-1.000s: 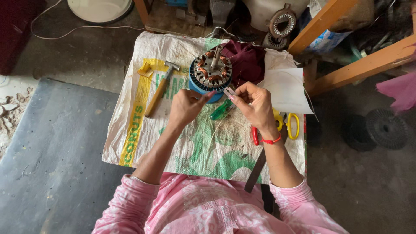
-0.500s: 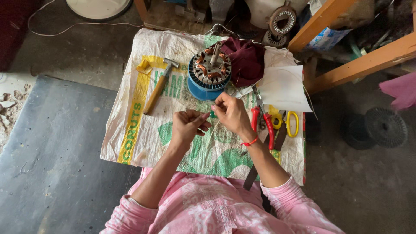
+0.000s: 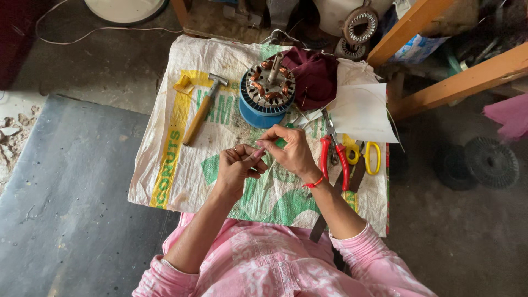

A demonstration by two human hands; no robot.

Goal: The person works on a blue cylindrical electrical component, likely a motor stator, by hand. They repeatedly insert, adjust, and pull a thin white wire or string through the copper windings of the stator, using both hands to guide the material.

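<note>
Fingertips meet over something too thin to identify

The left hand (image 3: 237, 166) and right hand (image 3: 290, 152) pinch together on a fine wire (image 3: 270, 163), barely visible. Beyond the grip stands a wound motor stator (image 3: 269, 87); red pliers (image 3: 334, 159) lie just right, a hammer (image 3: 201, 110) left.

Both forearms reach forward from pink sleeves pushed up near the elbows, angled inward so the two hands meet in front of the chest. The left hand (image 3: 237, 165) is loosely curled, palm turned partly up, its thumb and forefinger pinched together at the tips. The right hand (image 3: 290, 151) sits just beside it, slightly higher, back of the hand facing up, fingers bent, thumb and forefinger pinched and pointing toward the left fingertips. The fingertips of both hands almost touch. A thin red band circles the right wrist. Both wrists are bent gently, elbows held close to the body.
</note>
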